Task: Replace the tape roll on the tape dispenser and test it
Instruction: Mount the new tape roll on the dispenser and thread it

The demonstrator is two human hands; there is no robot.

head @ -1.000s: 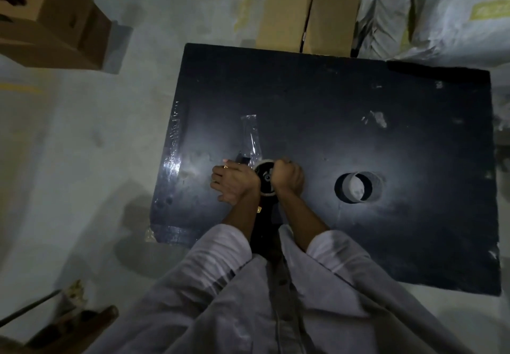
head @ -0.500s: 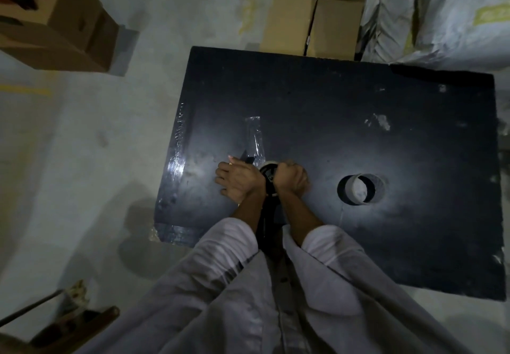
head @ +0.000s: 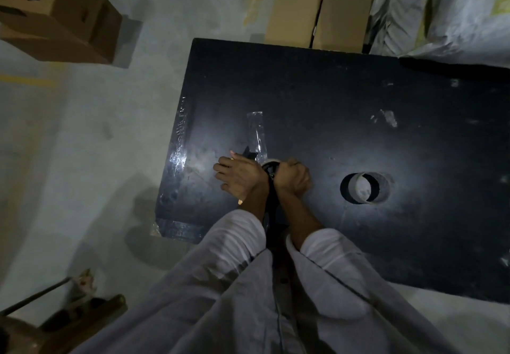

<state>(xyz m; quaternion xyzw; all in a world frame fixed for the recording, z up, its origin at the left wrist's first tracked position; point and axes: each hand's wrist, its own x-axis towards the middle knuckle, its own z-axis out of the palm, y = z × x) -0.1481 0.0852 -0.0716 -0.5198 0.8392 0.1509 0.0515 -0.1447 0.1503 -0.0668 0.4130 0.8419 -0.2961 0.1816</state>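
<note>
A black tape dispenser (head: 269, 172) with a roll mounted on it sits between my two hands near the front left of the black table (head: 358, 99). My left hand (head: 238, 178) covers its front part, fingers curled over it. My right hand (head: 294, 178) is clenched round the roll side of the dispenser. A strip of clear tape (head: 258, 132) runs from the dispenser away from me, stuck flat on the table. An empty-looking cardboard tape core (head: 365, 188) stands to the right of my hands. Most of the dispenser is hidden by my hands and wrists.
Cardboard boxes (head: 320, 8) stand beyond the table's far edge, another box (head: 60, 16) on the floor at far left. White sacks (head: 447, 11) are piled at the back right. Clear tape scraps (head: 179, 143) cling to the table's left edge. Wooden pieces (head: 69, 315) lie at bottom left.
Both hands stay on the dispenser in the same spot; the view has shifted slightly. The tape strip on the table looks unchanged.
</note>
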